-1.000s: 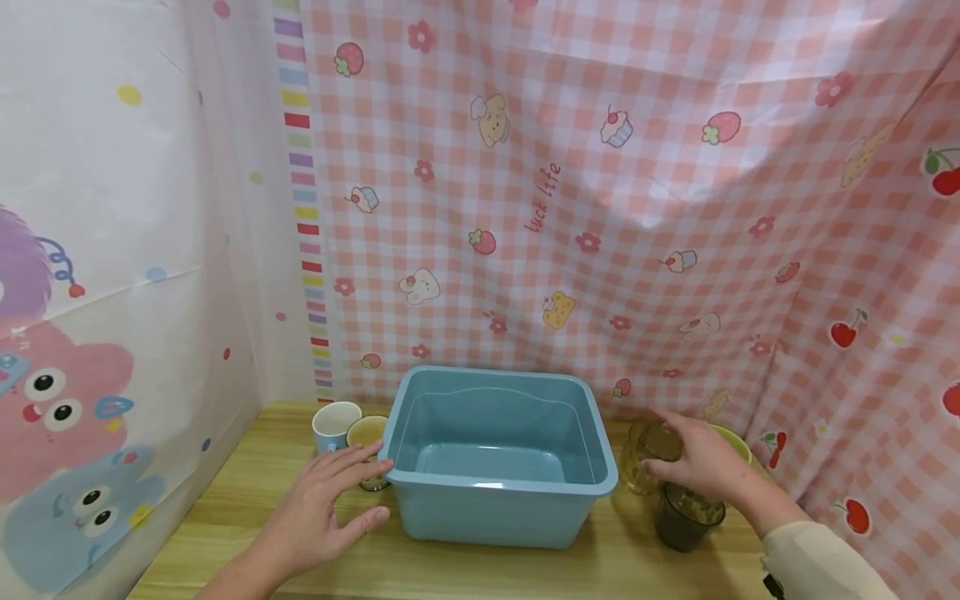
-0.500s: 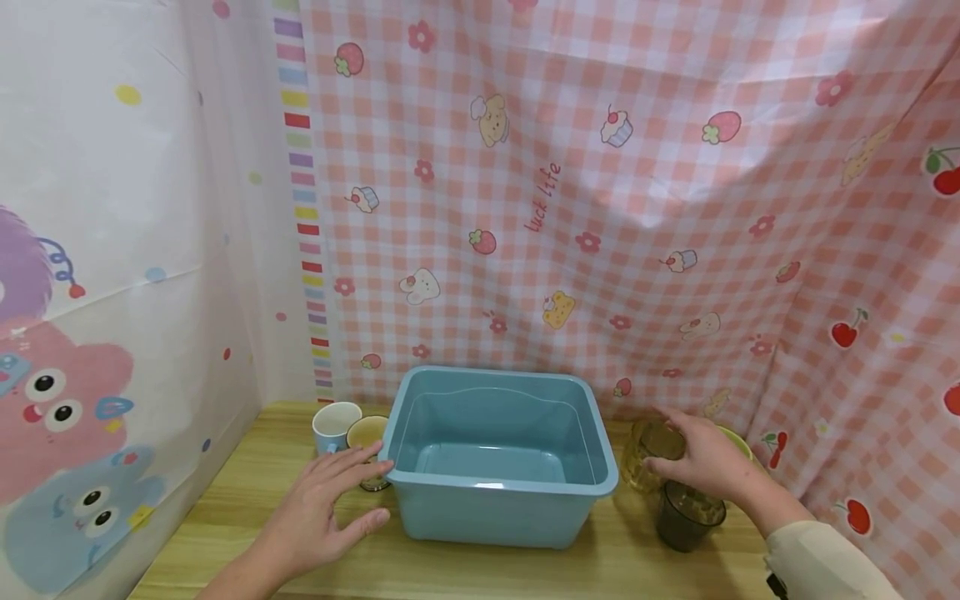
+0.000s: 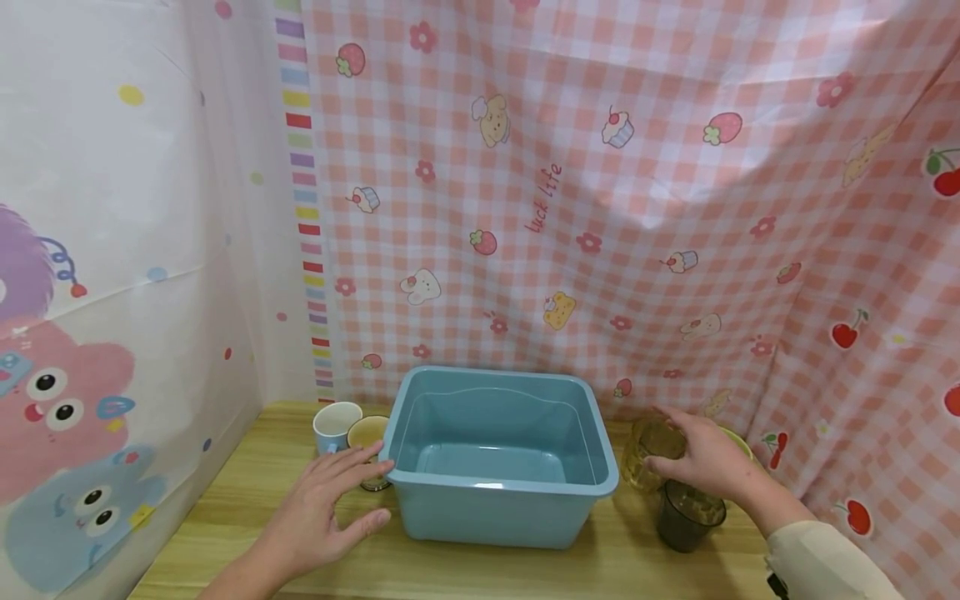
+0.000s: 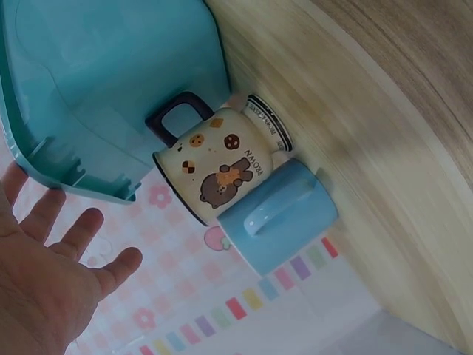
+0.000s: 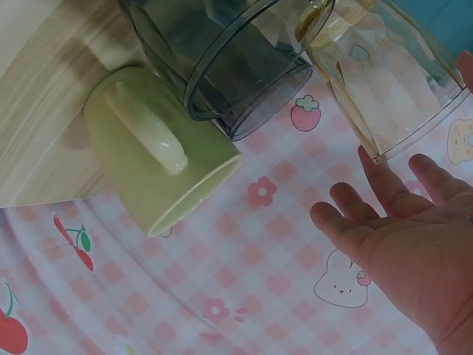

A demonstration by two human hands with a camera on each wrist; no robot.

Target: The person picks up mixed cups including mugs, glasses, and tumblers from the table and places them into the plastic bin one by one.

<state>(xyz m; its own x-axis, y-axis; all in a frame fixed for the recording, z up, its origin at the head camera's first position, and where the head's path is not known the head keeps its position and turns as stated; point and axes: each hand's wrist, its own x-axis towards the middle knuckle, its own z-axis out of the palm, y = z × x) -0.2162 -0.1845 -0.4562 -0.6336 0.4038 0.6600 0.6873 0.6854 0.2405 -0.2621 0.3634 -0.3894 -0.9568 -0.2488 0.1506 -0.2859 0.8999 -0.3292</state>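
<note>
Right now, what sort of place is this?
Likely a staged tabletop corner: a wood-grain table, cartoon-printed checked cloth hung behind it, and a blue tub with cups on both sides.

Far pink-checked cloth (image 3: pixel 570 275): "luck life" in red script (image 3: pixel 543 197), running upward at a slant. Left side, cream mug (image 4: pixel 211 159): "BROWN" beside a printed bear (image 4: pixel 222 186) (first letter indistinct). Lettering on the mug's dark-edged foot (image 4: pixel 270 123): too small to read with certainty.
</note>
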